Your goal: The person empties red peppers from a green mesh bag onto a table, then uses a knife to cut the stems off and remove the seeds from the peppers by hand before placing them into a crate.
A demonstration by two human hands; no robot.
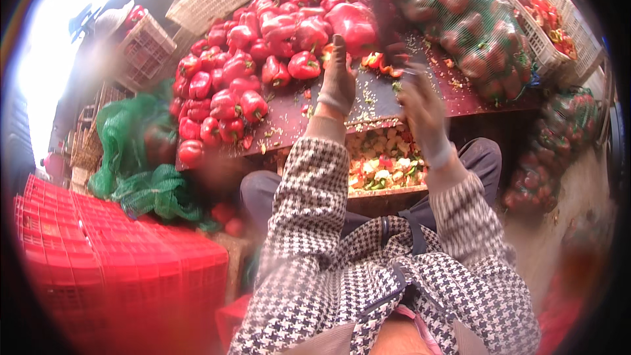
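My left hand (338,76), in a thin glove, is raised over the dark table top, thumb pointing up, beside a heap of red bell peppers (241,37). Part of an orange-red pepper shows behind its fingers; whether the hand holds it is unclear. My right hand (422,108), also gloved, is motion-blurred over the table's right part. A thin blurred thing lies at its fingertips, too indistinct to name. Cut red pepper pieces (382,64) and pale seeds lie on the table between and beyond both hands. Below them, an open container (387,193) holds pepper cores and scraps.
A green mesh sack of red peppers (473,34) lies on the table's right; another sack (542,158) stands below. Cut peppers fill a pale crate (535,34) at the upper right. Red plastic crates (123,256) and green netting (128,133) are at the left.
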